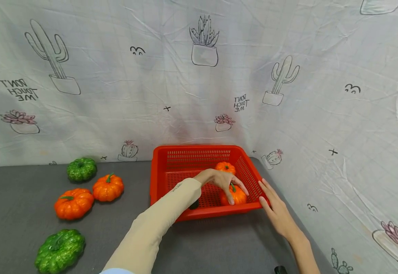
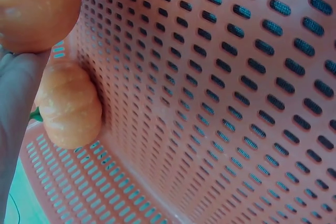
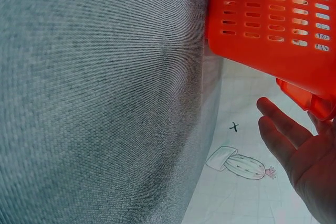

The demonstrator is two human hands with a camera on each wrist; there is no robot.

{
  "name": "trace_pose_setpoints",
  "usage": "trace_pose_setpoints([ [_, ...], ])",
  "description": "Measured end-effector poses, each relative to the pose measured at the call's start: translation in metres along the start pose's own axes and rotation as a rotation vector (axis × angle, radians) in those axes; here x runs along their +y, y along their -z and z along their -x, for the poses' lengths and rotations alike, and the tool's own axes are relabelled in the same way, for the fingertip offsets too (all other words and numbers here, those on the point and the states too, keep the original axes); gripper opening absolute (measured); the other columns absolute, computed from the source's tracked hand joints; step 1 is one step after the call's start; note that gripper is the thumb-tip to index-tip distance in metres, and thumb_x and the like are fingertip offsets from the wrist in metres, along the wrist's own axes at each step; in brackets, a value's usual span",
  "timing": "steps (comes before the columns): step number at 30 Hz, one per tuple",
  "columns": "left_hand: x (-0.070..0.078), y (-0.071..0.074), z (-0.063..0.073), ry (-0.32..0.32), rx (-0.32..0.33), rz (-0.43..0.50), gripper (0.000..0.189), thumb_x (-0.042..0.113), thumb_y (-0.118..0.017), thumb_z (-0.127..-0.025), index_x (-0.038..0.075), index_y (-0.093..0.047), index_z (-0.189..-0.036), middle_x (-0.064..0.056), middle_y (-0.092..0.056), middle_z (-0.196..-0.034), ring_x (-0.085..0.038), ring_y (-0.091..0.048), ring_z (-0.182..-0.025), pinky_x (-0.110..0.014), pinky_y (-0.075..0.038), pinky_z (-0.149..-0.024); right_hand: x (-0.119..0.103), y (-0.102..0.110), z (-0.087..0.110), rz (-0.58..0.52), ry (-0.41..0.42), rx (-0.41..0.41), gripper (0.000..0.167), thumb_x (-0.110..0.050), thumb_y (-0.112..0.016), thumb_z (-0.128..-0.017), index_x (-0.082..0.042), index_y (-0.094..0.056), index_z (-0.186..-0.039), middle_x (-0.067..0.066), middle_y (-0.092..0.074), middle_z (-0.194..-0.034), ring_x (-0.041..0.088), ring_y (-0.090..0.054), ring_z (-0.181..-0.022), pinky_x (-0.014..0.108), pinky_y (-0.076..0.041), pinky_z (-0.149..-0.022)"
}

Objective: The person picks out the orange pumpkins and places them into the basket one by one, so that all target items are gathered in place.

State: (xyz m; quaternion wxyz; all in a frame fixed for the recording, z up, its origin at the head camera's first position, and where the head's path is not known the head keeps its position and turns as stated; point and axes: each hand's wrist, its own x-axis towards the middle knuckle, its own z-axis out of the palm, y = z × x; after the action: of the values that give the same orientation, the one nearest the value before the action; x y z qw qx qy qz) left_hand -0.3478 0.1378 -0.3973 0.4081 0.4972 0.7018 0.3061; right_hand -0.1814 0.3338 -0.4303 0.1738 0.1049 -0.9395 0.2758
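In the head view my left hand (image 1: 224, 181) reaches down into a red plastic basket (image 1: 199, 213), its fingers and thumb curled round an orange pumpkin (image 1: 238, 196) with a green stem. Another orange pumpkin (image 1: 225, 166) sits behind it in the basket; the left wrist view also shows that second pumpkin (image 2: 71, 106) against the slotted wall. My right hand (image 1: 278, 213) rests on the basket's right front corner. Seen from the right wrist, the fingers of this hand (image 3: 302, 153) are nearly straight beside the red rim, and its thumb is mostly out of sight.
Left of the basket, on the grey table (image 1: 123, 232), lie two orange pumpkins (image 1: 74, 204) (image 1: 107, 187) and two green ones (image 1: 82, 169) (image 1: 59, 251). A patterned white cloth (image 1: 171, 87) hangs behind and along the right side. A small black object (image 1: 280, 270) shows at the bottom edge.
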Motion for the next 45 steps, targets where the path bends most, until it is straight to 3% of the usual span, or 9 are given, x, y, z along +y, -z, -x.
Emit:
trace_pose_setpoints([
  [5,-0.004,-0.002,-0.002,0.023,0.003,-0.001,0.053,0.007,-0.079,-0.078,0.015,-0.064,-0.128,0.015,-0.056,-0.126,-0.002,-0.046,-0.109,-0.020,-0.039,-0.094,0.000,0.000,0.001,0.031,0.031,0.020,0.051,-0.017,-0.050,-0.100,-0.009,-0.036,-0.149,0.009,-0.029,-0.154,0.032,-0.035,-0.134,0.024,-0.028,-0.107],
  [6,-0.005,-0.003,-0.003,0.029,0.001,0.002,0.053,0.006,-0.079,-0.078,0.015,-0.064,-0.128,0.015,-0.056,-0.126,-0.002,-0.046,-0.109,-0.020,-0.039,-0.094,0.001,0.000,0.002,0.035,0.030,0.018,0.052,-0.017,-0.050,-0.100,-0.010,-0.036,-0.149,0.009,-0.029,-0.154,0.031,-0.036,-0.134,0.022,-0.027,-0.107],
  [8,-0.007,-0.003,-0.004,0.040,-0.003,-0.008,0.052,0.006,-0.079,-0.078,0.016,-0.065,-0.127,0.015,-0.056,-0.125,-0.002,-0.045,-0.108,-0.019,-0.039,-0.093,0.001,0.000,0.002,0.028,0.026,0.014,0.052,-0.017,-0.050,-0.100,-0.010,-0.035,-0.149,0.009,-0.028,-0.155,0.032,-0.035,-0.135,0.027,-0.029,-0.108],
  [11,-0.008,-0.003,-0.006,0.048,-0.013,-0.025,0.051,0.004,-0.079,-0.078,0.015,-0.065,-0.126,0.014,-0.056,-0.126,-0.002,-0.044,-0.108,-0.020,-0.039,-0.093,0.000,0.000,0.002,0.012,0.018,0.011,0.053,-0.017,-0.050,-0.100,-0.010,-0.034,-0.150,0.009,-0.027,-0.155,0.032,-0.034,-0.135,0.052,-0.035,-0.103],
  [13,-0.008,-0.002,-0.007,0.051,-0.020,-0.038,0.052,0.003,-0.079,-0.078,0.014,-0.065,-0.126,0.014,-0.056,-0.127,-0.002,-0.043,-0.109,-0.020,-0.038,-0.094,0.000,0.000,0.001,0.002,0.015,0.009,0.054,-0.017,-0.051,-0.099,-0.010,-0.033,-0.150,0.010,-0.026,-0.156,0.033,-0.034,-0.135,0.060,-0.034,-0.099],
  [25,0.001,-0.004,-0.010,0.092,-0.136,-0.080,0.057,-0.003,-0.071,-0.083,0.011,-0.054,-0.135,0.007,-0.044,-0.134,-0.002,-0.037,-0.114,-0.022,-0.034,-0.099,0.001,0.001,0.002,0.005,0.018,0.016,0.053,-0.019,-0.050,-0.100,-0.009,-0.033,-0.150,0.013,-0.027,-0.155,0.035,-0.035,-0.133,0.062,-0.034,-0.098],
  [33,0.002,-0.007,-0.013,0.139,-0.108,-0.045,0.055,-0.010,-0.070,-0.080,0.012,-0.057,-0.129,0.005,-0.041,-0.134,-0.005,-0.036,-0.113,-0.025,-0.034,-0.099,0.001,0.000,0.002,-0.006,0.016,0.011,0.053,-0.020,-0.049,-0.100,-0.010,-0.033,-0.150,0.013,-0.027,-0.155,0.037,-0.034,-0.134,0.063,-0.033,-0.099],
  [39,0.006,-0.006,-0.011,0.152,-0.121,-0.051,0.057,-0.009,-0.071,-0.079,0.012,-0.056,-0.130,0.006,-0.042,-0.133,-0.005,-0.037,-0.112,-0.023,-0.035,-0.098,0.000,0.000,0.002,-0.009,0.018,0.008,0.053,-0.020,-0.049,-0.101,-0.010,-0.032,-0.150,0.013,-0.026,-0.155,0.037,-0.033,-0.134,0.063,-0.034,-0.099],
  [45,0.008,-0.003,-0.011,0.097,-0.112,-0.070,0.064,-0.010,-0.072,-0.077,0.011,-0.054,-0.135,0.002,-0.048,-0.136,-0.004,-0.041,-0.114,-0.021,-0.037,-0.097,0.001,0.000,0.001,0.000,0.023,0.013,0.053,-0.019,-0.050,-0.100,-0.008,-0.034,-0.149,0.012,-0.027,-0.155,0.036,-0.034,-0.134,0.062,-0.034,-0.100],
])
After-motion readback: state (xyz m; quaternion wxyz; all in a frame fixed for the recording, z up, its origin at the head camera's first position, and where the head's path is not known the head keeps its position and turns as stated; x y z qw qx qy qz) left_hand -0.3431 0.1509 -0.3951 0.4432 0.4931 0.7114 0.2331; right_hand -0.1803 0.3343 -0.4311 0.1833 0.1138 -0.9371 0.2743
